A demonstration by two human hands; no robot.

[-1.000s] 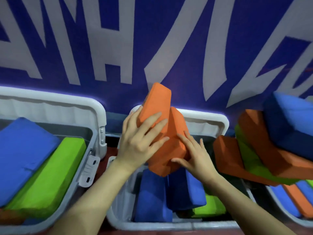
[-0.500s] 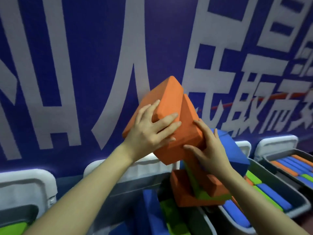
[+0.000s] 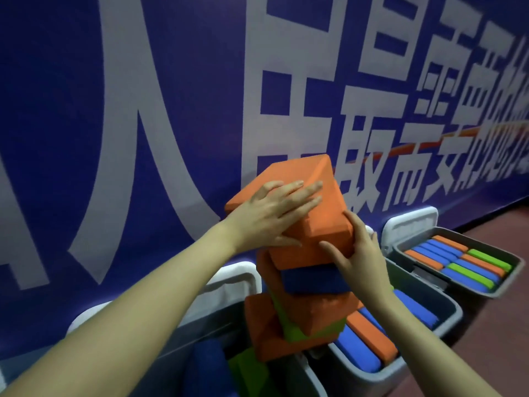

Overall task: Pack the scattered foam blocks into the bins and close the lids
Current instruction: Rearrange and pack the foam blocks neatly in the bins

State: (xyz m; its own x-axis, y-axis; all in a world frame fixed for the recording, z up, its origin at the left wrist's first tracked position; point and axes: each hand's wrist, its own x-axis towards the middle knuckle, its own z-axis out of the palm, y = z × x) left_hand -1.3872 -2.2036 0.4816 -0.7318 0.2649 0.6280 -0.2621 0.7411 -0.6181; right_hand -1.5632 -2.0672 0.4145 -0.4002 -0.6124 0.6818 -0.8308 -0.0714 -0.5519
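Both of my hands hold an orange foam block [image 3: 300,173] on top of a leaning pile. My left hand [image 3: 272,216] lies flat on its upper face with straight fingers. My right hand [image 3: 357,253] clasps its lower right corner, thumb on the front face. Under it sit a blue block [image 3: 312,279], more orange blocks [image 3: 320,310] and a green block [image 3: 303,330]. The pile rises over the gap between an open grey bin [image 3: 312,376] at the bottom and a second grey bin [image 3: 446,313] packed with blue and orange blocks.
A third grey bin [image 3: 512,270] at the right holds rows of several blue, orange and green blocks. White lids [image 3: 229,282] stand upright against the blue banner wall [image 3: 143,110]. Reddish floor [image 3: 501,230] shows at the far right.
My hands carried the orange blocks up and to the right and set them onto the pile. The view swung right, bringing the far bin in. My left fingers flattened out.
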